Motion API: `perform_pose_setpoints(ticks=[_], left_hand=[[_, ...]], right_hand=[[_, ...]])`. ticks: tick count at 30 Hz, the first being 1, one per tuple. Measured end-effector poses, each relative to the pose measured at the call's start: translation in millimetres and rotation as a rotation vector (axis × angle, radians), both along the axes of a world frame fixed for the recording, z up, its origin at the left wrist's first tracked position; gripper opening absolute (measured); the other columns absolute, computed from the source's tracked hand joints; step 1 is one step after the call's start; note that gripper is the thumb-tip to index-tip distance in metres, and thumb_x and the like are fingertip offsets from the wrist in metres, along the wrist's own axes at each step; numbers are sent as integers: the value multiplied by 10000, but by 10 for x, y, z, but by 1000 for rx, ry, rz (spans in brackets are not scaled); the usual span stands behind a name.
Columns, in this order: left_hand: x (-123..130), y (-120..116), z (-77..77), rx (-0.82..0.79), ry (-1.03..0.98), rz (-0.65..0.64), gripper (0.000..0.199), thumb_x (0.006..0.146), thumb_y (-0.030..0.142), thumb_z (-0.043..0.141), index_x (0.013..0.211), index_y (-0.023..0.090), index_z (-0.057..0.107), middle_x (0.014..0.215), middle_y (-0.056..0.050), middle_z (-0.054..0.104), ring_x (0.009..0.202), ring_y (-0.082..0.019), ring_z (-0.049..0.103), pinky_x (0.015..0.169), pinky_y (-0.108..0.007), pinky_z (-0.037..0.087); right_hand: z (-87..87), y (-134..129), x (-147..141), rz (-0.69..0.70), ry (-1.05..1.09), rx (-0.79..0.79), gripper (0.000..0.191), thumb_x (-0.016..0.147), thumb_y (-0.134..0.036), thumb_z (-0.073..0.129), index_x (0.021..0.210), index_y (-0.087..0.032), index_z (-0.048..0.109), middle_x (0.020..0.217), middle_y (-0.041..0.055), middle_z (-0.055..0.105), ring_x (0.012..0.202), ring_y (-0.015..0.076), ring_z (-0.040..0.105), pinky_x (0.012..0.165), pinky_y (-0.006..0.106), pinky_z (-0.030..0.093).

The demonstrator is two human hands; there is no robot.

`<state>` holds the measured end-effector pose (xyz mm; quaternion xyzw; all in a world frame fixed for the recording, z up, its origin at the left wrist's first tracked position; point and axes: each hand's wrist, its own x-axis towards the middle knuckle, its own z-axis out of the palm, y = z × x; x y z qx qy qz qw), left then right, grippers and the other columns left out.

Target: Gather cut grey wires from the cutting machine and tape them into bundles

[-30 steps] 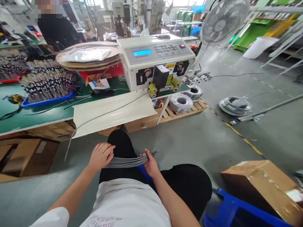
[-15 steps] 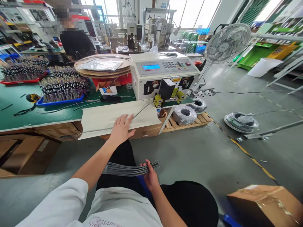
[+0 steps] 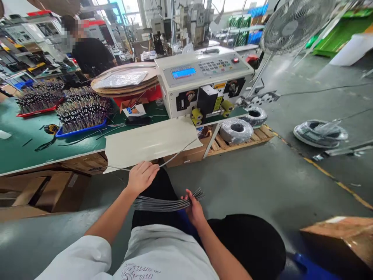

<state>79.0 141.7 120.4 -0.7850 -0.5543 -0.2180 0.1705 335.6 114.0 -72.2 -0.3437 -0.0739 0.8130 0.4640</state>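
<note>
My left hand [image 3: 142, 177] is closed around a single grey cable [image 3: 177, 153], just off the front edge of the cream sheet [image 3: 145, 142]. One end of that cable points up toward the machine, and the other runs left past the sheet's corner. Over my lap, my right hand [image 3: 194, 206] grips a bundle of cut grey cables [image 3: 163, 203] close to their right ends. The wire-cutting machine [image 3: 204, 85], with a lit blue display and yellow rollers, stands on the bench behind the sheet.
Blue tray [image 3: 81, 133] and red tray [image 3: 37, 112] hold bunched wires on the green bench [image 3: 81, 146]. Cable coils [image 3: 236, 131] lie on a pallet below. A fan [image 3: 291, 31] stands at right, cardboard boxes [image 3: 340, 241] on the floor. A person in black [image 3: 91, 56] is behind.
My left hand has closed on the single cable and drawn it off the sheet toward me. The cable's end has come away from the machine's rollers. The right hand still holds the bundle.
</note>
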Motion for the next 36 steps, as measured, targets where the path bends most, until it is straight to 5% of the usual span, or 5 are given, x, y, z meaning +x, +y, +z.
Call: perform_pose_setpoints(ticks=[10,20,26,31,36], left_hand=[[341,-844,-718,-432,110,-72,229,959,312,503,1097,291,685,890,-23,640,828,-152,545,658,-294,393],[374,-844,-708,-525,106,-106,289,959,276,460,1122,314,696,916,-55,632,873,-192,554,818,-383,394],[114,-939,-716,-539,58,31,324,951,334,465,1204,274,659,1029,-77,628,985,-229,562,896,-392,431],[-218,-1132,-922,-409,-145,99,346,926,314,484,1234,248,628,1087,-86,587,1015,-240,563,967,-413,446],[-187,-1211,-1184,-320,-222,99,390,896,269,476,1268,275,591,1074,-97,575,1023,-283,570,963,-489,434]], right_hand=[[17,-26,-29,-4,26,20,361,797,-381,718,1132,-250,682,1110,29,742,1022,201,685,1009,381,470],[92,-54,-33,-40,-6,-53,342,808,-371,714,1113,-231,653,942,29,755,987,233,696,887,419,521],[60,-83,-42,-51,14,-47,271,811,-363,715,1028,-216,646,831,4,739,925,227,703,894,412,514],[69,-113,-53,-82,93,-26,264,828,-318,693,1052,-195,631,917,36,757,930,227,708,929,420,500],[49,-80,-52,-100,139,-13,179,847,-291,661,992,-191,633,1019,54,757,994,224,700,959,416,486]])
